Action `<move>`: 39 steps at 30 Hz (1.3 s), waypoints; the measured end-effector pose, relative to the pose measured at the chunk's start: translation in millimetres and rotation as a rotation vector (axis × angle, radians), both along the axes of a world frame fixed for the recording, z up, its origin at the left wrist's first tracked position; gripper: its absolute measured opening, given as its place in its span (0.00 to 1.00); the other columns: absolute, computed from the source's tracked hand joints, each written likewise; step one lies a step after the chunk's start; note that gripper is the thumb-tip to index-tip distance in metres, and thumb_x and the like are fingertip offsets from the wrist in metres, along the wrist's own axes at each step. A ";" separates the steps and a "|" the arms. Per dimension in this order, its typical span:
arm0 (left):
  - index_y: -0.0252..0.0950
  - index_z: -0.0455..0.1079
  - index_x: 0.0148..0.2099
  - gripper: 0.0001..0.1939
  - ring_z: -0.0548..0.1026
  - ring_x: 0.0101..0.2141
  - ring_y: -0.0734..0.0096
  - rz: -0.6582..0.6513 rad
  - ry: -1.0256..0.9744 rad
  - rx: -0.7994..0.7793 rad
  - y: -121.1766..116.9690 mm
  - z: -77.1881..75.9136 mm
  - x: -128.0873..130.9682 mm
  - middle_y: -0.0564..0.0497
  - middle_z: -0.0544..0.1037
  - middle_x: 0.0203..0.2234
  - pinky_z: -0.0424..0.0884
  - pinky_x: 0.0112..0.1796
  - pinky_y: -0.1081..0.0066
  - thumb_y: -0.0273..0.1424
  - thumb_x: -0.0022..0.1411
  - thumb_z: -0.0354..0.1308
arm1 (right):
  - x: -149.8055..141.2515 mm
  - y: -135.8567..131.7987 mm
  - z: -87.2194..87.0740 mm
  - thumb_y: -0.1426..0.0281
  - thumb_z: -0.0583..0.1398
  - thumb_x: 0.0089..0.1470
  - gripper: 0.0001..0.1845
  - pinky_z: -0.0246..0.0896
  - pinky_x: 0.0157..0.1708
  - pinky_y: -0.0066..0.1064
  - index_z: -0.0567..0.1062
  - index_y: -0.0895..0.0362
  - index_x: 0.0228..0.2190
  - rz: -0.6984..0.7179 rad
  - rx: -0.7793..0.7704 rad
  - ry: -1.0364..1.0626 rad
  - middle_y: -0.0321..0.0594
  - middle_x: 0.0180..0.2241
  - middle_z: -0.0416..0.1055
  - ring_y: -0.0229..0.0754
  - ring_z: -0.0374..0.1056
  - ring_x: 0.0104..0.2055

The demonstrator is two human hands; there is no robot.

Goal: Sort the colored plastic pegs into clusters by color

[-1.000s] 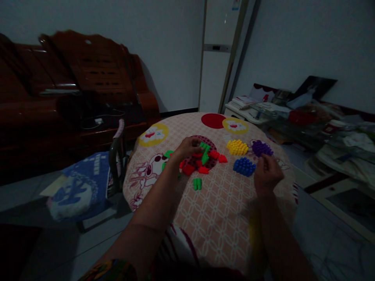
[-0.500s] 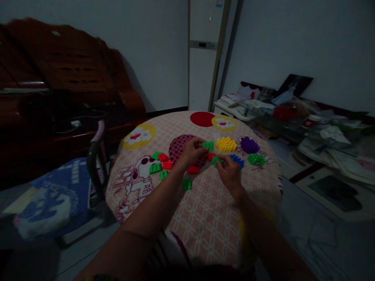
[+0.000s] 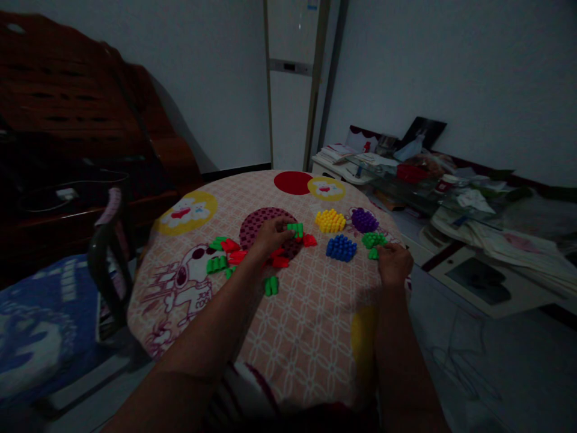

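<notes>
A round table [image 3: 306,337] with a pink cartoon-print cloth carries small plastic blocks. My left hand [image 3: 269,236] is closed on a green block [image 3: 296,229] over a heap of loose red blocks [image 3: 234,252] and green blocks [image 3: 216,263]. My right hand [image 3: 395,263] is closed at the right side, pinching a green block [image 3: 373,254] beside a green cluster [image 3: 373,240]. Sorted clusters lie between the hands: yellow [image 3: 330,221], purple [image 3: 364,220] and blue [image 3: 341,247]. One green block [image 3: 271,285] lies alone near my left forearm.
A chair with a blue cushion [image 3: 40,325] stands left of the table. A dark wooden sofa [image 3: 81,132] fills the left wall. A low glass table piled with papers and clutter [image 3: 428,180] sits to the right, and a white standing unit [image 3: 291,84] rises behind.
My right hand moved from the middle heap out to the green cluster at the right with a green block. My left hand stayed over the heap, holding a green block. The camera turned right.
</notes>
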State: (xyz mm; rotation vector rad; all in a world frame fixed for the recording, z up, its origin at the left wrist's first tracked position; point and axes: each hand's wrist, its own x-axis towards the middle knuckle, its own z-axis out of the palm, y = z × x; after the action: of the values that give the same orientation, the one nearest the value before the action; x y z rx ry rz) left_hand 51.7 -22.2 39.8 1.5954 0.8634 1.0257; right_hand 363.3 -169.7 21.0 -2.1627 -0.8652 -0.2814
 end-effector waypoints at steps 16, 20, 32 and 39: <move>0.33 0.76 0.39 0.17 0.76 0.28 0.69 0.010 -0.010 -0.019 8.5 -2.9 -2.0 0.52 0.78 0.27 0.72 0.30 0.71 0.33 0.44 0.65 | 1.8 -9.6 -4.3 0.73 0.61 0.50 0.13 0.64 0.41 0.37 0.84 0.61 0.36 0.119 -0.333 -0.253 0.54 0.35 0.80 0.52 0.74 0.38; 0.33 0.77 0.39 0.16 0.75 0.27 0.69 0.028 0.022 0.018 9.3 -4.5 -3.4 0.53 0.77 0.25 0.72 0.29 0.72 0.33 0.46 0.65 | 9.6 -9.5 7.8 0.74 0.60 0.48 0.16 0.65 0.41 0.39 0.85 0.62 0.38 0.195 -0.343 -0.265 0.54 0.35 0.80 0.53 0.75 0.38; 0.33 0.77 0.40 0.17 0.78 0.32 0.65 0.013 -0.001 -0.012 8.3 -4.2 -4.3 0.49 0.81 0.31 0.75 0.35 0.69 0.35 0.46 0.65 | 19.1 6.5 21.4 0.79 0.57 0.46 0.20 0.65 0.43 0.38 0.84 0.65 0.38 0.347 -0.340 -0.453 0.52 0.38 0.79 0.50 0.74 0.39; 0.32 0.76 0.41 0.18 0.77 0.30 0.67 0.014 0.006 -0.023 6.7 -2.2 -4.6 0.50 0.80 0.29 0.74 0.33 0.69 0.34 0.47 0.65 | 17.8 8.1 25.5 0.79 0.58 0.47 0.19 0.64 0.43 0.37 0.84 0.64 0.38 0.335 -0.390 -0.468 0.52 0.38 0.79 0.48 0.73 0.38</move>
State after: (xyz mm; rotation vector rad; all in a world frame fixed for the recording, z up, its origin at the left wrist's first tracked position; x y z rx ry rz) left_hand 47.1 -15.5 37.6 1.5762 0.8889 1.0183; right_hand 381.1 -161.5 46.5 -2.2850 -1.6427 -0.4918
